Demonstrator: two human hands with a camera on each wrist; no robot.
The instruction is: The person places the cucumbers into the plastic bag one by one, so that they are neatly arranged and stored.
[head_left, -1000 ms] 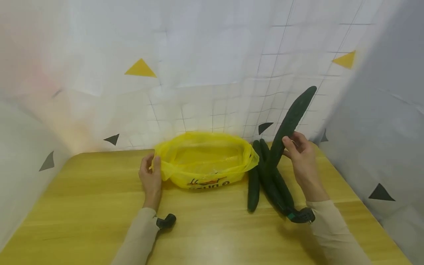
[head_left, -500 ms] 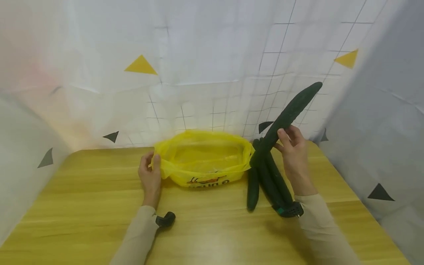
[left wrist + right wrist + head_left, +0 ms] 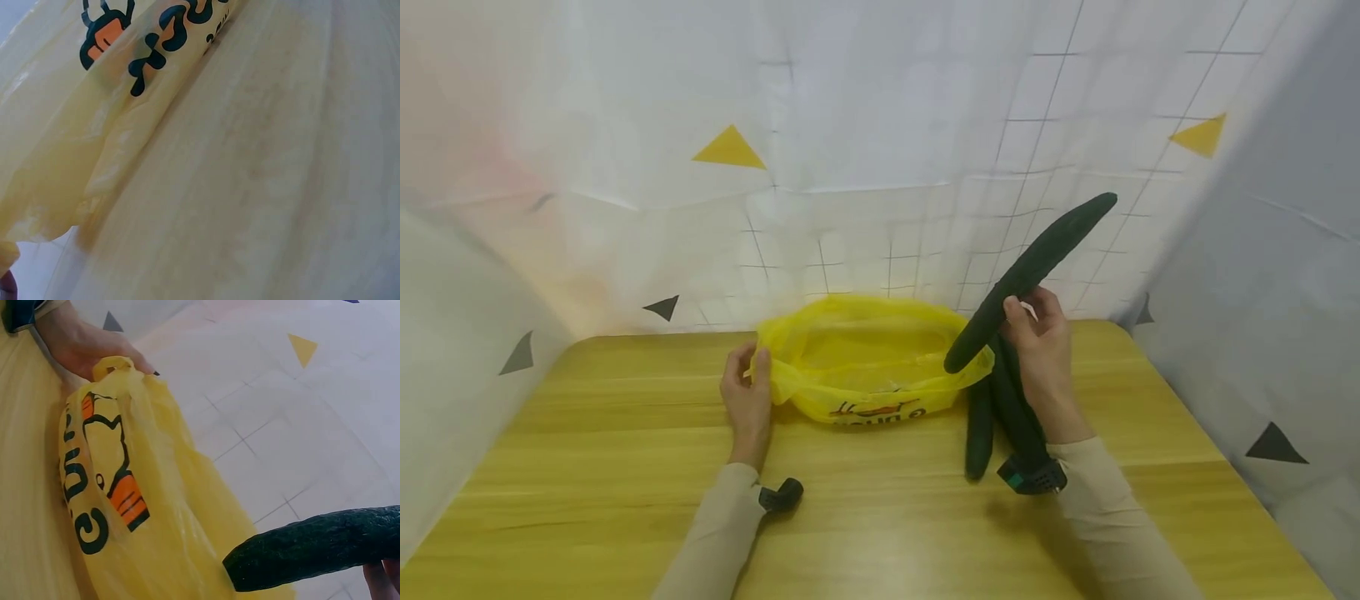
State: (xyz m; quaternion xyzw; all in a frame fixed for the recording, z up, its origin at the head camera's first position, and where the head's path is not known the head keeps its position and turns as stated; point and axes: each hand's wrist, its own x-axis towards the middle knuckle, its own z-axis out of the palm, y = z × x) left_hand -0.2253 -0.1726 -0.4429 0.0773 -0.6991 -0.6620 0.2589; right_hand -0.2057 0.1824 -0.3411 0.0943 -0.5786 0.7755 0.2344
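A yellow plastic bag [image 3: 880, 396] with dark and orange print stands on the table, its mouth spread wide. At the bag's left edge my left hand [image 3: 748, 408] pinches the rim between thumb and fingers. My right hand [image 3: 1041, 362] grips a long dark green cucumber [image 3: 1033, 262] around its middle. That cucumber slants, its upper end to the right and its lower end over the right side of the bag's mouth. In the right wrist view the end of the cucumber [image 3: 312, 550] appears in front of the bag [image 3: 150, 487]. Other cucumbers [image 3: 979, 429] lie beside the bag, partly hidden by the right hand.
The wooden table [image 3: 880, 517] meets a white wall covering [image 3: 865, 150] behind the bag, marked with yellow and black triangles. Grey-white panels stand at both sides. A small dark camera [image 3: 781, 496] sits on the left wrist, another [image 3: 1033, 477] on the right.
My right hand has moved left with the cucumber, which has tilted further over. Its lower end has shifted from above the other cucumbers to the bag's mouth. The left hand stays on the rim.
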